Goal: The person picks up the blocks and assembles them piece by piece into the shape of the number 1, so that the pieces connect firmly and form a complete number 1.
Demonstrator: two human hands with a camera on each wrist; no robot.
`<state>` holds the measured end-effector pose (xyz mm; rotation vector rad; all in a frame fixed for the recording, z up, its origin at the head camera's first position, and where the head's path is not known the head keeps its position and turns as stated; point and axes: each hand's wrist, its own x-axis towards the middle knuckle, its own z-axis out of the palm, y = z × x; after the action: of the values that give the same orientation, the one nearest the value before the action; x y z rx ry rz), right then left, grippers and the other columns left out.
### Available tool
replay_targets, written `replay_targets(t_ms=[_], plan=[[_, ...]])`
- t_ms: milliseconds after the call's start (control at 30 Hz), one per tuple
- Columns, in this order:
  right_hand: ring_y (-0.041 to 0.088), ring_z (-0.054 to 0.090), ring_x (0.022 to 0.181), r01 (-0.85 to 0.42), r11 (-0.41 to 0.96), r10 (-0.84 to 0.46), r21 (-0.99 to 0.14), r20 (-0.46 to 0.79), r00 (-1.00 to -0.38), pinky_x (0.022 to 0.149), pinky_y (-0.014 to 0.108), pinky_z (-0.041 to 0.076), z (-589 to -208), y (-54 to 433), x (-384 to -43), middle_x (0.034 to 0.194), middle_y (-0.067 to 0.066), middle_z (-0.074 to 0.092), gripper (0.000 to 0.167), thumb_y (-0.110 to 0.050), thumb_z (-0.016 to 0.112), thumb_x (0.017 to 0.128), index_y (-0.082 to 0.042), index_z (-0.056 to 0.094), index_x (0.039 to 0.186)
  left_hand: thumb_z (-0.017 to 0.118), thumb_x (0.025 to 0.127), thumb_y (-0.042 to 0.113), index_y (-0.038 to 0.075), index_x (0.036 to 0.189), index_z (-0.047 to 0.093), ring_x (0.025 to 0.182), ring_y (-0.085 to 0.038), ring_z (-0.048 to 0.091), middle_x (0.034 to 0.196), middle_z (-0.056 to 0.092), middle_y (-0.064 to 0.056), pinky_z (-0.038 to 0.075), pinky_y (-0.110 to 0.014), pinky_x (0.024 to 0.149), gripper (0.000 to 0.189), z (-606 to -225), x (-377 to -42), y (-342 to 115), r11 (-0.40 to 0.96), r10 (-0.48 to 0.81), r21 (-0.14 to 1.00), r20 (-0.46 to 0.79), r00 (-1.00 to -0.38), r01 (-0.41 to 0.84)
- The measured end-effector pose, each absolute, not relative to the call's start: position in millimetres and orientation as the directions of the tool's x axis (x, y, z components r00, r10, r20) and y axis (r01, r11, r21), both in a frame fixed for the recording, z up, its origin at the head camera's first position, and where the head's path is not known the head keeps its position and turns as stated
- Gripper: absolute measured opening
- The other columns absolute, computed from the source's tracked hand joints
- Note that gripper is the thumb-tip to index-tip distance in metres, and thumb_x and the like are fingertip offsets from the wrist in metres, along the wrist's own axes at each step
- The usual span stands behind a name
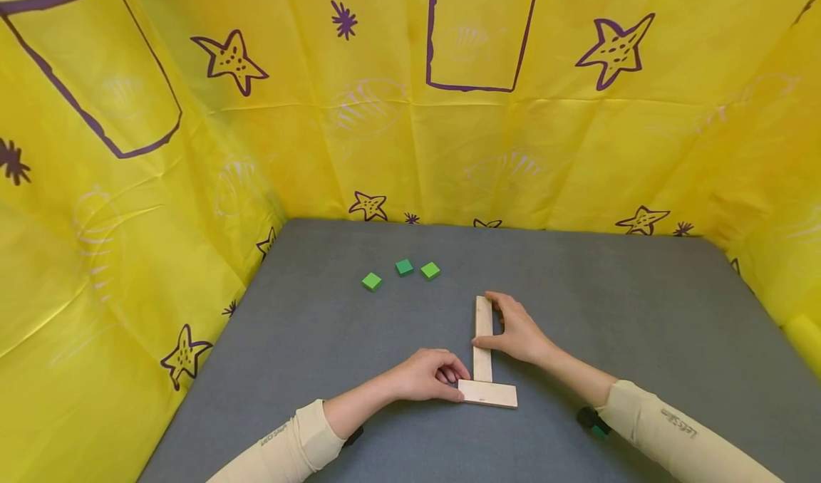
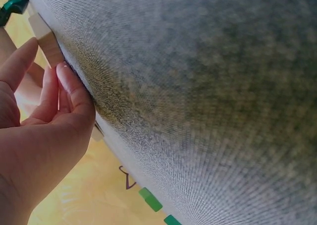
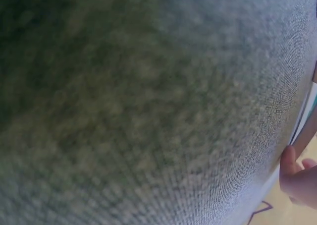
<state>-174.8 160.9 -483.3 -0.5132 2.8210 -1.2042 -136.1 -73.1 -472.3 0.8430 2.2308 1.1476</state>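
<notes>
Two flat, pale wooden blocks lie on the grey table in a T-like arrangement in the head view. The shorter block [image 1: 488, 393] lies crosswise at the near end of the longer block [image 1: 483, 358], which points away from me. My left hand [image 1: 425, 375] holds the left end of the shorter block between thumb and fingers. In the left wrist view, the fingertips touch that block [image 2: 47, 44]. My right hand [image 1: 521, 330] grips the longer block towards its far half, thumb at its left side and fingers at its right far corner. The right wrist view shows just part of this hand [image 3: 300, 183].
Three small green blocks lie farther back: a light one [image 1: 371, 281], a darker one [image 1: 404, 267] and another light one [image 1: 430, 270]. The grey table [image 1: 308, 312] is bordered behind and at the sides by yellow cloth [image 1: 288, 148] with purple drawings.
</notes>
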Motion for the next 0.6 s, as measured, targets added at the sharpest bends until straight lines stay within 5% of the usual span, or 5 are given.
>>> replay_targets(t_ms=[600], plan=[[0.04,0.043,0.124,-0.304,0.66,-0.322,-0.687,0.107,-0.941,0.102,0.056,0.035,-483.1,157.9,-172.8,0.136,0.021,0.049,0.087,-0.033,0.087,0.072,0.004,0.044,0.138,0.081,0.08,0.01,0.009,0.099,0.072,0.08,0.0,0.055,0.087,0.061,0.007,0.048,-0.016,0.073,0.022,-472.0,-136.3,-73.2,0.459,0.711,0.838,-0.147,-0.687,0.295]])
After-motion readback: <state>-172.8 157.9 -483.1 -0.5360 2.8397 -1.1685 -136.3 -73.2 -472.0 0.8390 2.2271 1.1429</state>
